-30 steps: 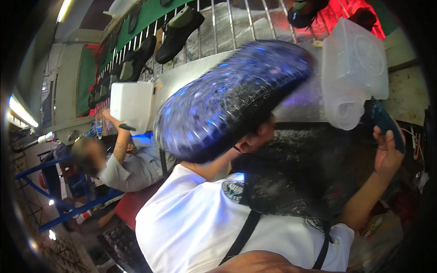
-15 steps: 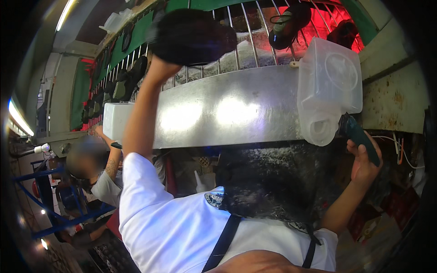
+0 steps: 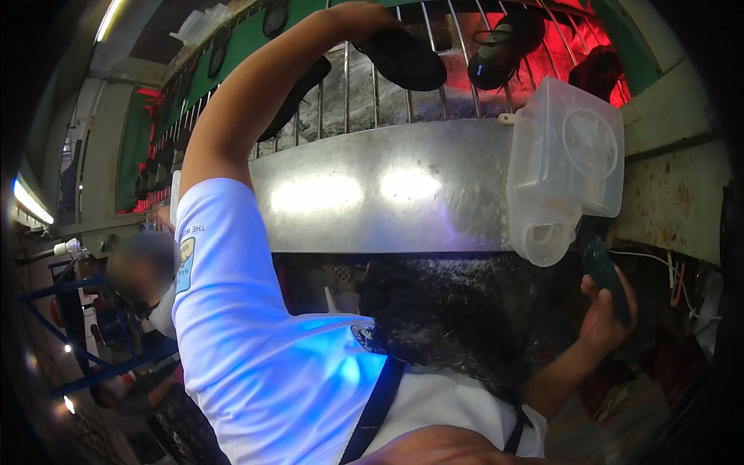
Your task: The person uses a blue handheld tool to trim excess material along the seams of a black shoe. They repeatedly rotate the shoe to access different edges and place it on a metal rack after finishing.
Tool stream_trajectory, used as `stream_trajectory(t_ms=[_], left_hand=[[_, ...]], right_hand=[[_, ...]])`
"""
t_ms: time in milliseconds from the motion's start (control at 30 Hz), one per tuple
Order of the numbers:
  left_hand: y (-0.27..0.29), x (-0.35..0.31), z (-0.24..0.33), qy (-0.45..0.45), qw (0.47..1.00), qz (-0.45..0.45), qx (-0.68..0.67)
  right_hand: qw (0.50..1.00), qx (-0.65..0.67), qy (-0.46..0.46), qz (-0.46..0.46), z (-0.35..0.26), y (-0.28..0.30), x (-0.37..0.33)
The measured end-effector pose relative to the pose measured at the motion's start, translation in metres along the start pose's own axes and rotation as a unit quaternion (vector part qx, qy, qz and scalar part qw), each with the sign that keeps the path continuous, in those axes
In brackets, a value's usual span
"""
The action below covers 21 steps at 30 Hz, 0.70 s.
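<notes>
My left arm reaches up and across to the metal bars. My left hand is at the upper edge of a dark shoe, with its fingers closed on it. The shoe lies over the bars with its dark sole toward me. Another dark shoe is partly hidden behind my left forearm. My right hand, low at the right, is wrapped round a dark green handled tool. The tool's upper end is hidden by the translucent plastic container, so I cannot tell its kind.
Beyond a shiny metal ledge runs the row of metal bars. A laced shoe and a darker shoe rest there near red light. Another person works at the left. A rusty panel borders the right side.
My left hand has moved up and to the right, bringing the shoe from in front of the bars down onto them. My right hand has lowered slightly with the green tool.
</notes>
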State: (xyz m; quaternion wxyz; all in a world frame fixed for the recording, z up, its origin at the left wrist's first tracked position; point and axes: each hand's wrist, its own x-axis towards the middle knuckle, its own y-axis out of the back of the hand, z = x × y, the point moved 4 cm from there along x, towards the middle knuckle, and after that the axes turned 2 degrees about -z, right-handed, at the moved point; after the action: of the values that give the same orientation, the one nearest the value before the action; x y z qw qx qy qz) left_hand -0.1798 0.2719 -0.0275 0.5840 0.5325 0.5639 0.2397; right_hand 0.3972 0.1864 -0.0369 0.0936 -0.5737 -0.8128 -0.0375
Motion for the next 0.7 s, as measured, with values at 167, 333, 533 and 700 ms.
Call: stream_trajectory(t_ms=[167, 333, 533, 700], left_hand=[[0.004, 0.016, 0.009, -0.02, 0.998, 0.003, 0.065], [-0.022, 0.027, -0.015, -0.121, 0.986, 0.041, 0.103], [-0.02, 0.027, 0.006, -0.11, 0.986, 0.069, 0.105], [-0.043, 0.023, -0.004, -0.087, 0.988, 0.072, 0.104]], right_hand=[[1.0, -0.009, -0.015, 0.019, 0.002, 0.006, -0.004], [1.0, 0.005, -0.027, 0.011, 0.004, -0.003, 0.001], [0.999, 0.003, -0.028, 0.025, 0.006, -0.005, 0.0], [0.999, 0.009, -0.031, 0.024, 0.005, -0.007, 0.0]])
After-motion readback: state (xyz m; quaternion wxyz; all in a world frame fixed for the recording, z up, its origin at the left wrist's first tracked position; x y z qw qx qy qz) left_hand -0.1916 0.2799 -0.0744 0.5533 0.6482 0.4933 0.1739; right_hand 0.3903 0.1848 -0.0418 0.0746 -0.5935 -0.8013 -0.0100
